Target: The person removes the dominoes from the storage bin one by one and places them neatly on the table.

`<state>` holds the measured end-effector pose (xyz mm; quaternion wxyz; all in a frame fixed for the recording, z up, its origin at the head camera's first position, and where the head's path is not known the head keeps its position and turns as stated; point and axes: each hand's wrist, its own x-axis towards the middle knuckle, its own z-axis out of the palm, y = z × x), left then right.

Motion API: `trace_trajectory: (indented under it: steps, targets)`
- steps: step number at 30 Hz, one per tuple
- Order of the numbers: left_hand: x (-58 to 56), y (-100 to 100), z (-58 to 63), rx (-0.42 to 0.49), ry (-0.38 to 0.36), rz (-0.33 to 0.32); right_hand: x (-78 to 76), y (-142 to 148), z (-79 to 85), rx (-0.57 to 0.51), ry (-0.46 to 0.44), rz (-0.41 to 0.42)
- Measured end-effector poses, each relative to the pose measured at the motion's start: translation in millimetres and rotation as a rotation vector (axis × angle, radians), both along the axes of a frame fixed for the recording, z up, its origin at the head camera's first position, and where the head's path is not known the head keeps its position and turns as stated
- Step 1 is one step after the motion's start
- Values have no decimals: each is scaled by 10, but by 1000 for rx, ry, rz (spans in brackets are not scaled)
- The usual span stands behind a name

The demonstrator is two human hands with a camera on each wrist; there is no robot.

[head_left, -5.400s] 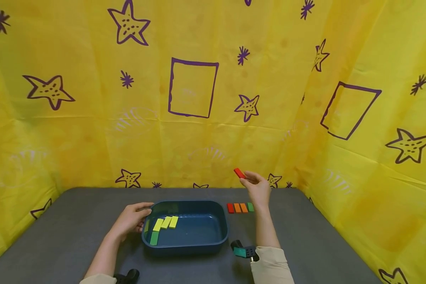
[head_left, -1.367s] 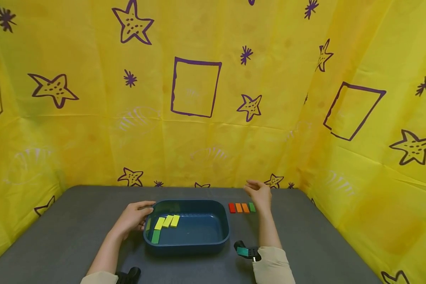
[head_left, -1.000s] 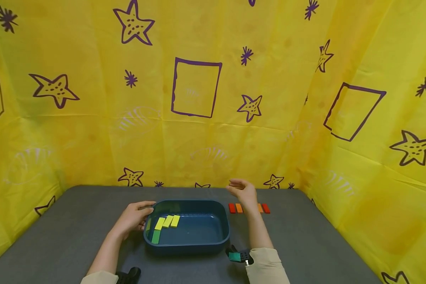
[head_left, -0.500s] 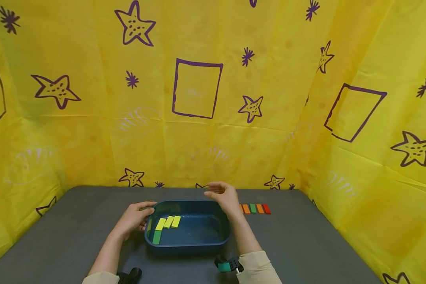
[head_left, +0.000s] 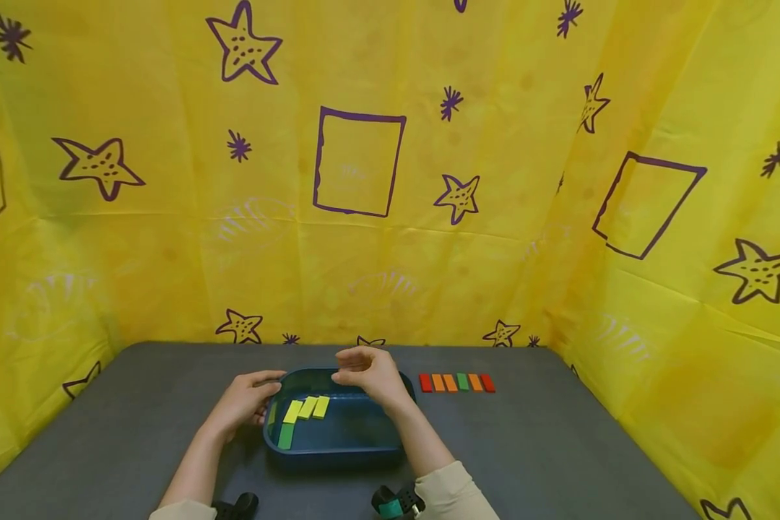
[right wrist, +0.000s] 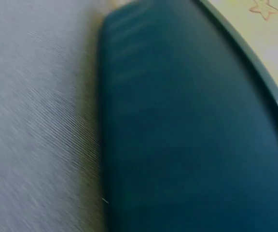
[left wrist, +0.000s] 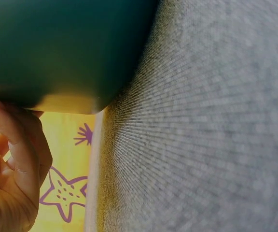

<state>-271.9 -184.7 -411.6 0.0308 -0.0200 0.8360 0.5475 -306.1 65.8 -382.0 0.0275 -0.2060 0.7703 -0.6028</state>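
A dark blue rectangular tub (head_left: 338,456) stands on the table. My left hand (head_left: 240,401) grips its left end, fingers at the rim; in the left wrist view the curled fingers (left wrist: 20,140) meet the tub wall (left wrist: 57,53). My right hand (head_left: 373,379) hovers over the tub's right half, fingers loosely bent, nothing seen in them. In the right wrist view the tub's outer side (right wrist: 177,125) fills much of the picture. Inside the tub, at the left, lie yellow tiles (head_left: 307,407) and a green tile (head_left: 286,436).
Right of the tub, a row of several flat tiles runs from a red tile (head_left: 425,383) through orange tiles (head_left: 444,383) and a green tile (head_left: 462,381) to another red tile (head_left: 488,383). Yellow patterned cloth (head_left: 364,289) hangs behind the grey table (head_left: 559,448).
The red tile that my right hand pinched earlier now lies at the row's right end. That hand has since moved left, over the tub. My left hand keeps its place.
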Motion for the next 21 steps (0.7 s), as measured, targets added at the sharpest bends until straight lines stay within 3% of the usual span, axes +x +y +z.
trace_trajectory:
  steps: [5,11,21]
  targets:
    - [-2,-1,7,4,1,-7,42,-182,-57,16,-51,79]
    - [-5,-8,9,11,-7,-13,81,-376,-96,87,-52,132]
    - [-7,-19,12,13,11,-37,103,-618,-158,284,-54,153]
